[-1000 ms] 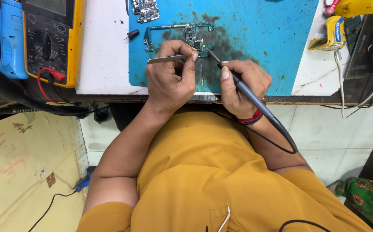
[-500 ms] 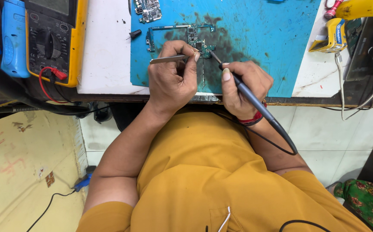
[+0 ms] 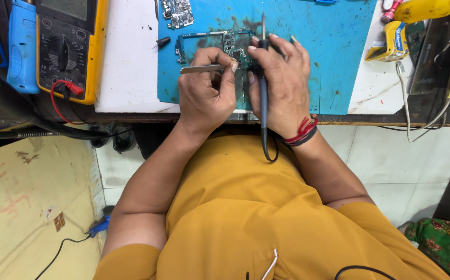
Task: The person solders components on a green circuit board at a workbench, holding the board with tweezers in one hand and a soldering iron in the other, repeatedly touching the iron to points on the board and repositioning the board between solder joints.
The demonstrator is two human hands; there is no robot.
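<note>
A small green circuit board (image 3: 231, 44) lies on a blue work mat (image 3: 328, 52). My left hand (image 3: 206, 93) grips metal tweezers (image 3: 199, 68) that lie across the board's near side. My right hand (image 3: 282, 85) holds a dark soldering iron (image 3: 262, 78) upright, its thin tip sticking up past my fingers over the board. The iron's cable loops down below my wrist, which wears a red thread band (image 3: 301, 132). My right fingers cover part of the board.
A yellow multimeter (image 3: 67, 44) with a red plug sits at the left beside a blue device (image 3: 22, 46). A second small board (image 3: 178, 13) lies at the mat's top. A yellow tool (image 3: 427, 8), a tape roll (image 3: 390, 41) and cables crowd the right edge.
My right hand has turned the soldering iron from a slant to upright and moved closer to my left hand over the board. The view has shifted slightly.
</note>
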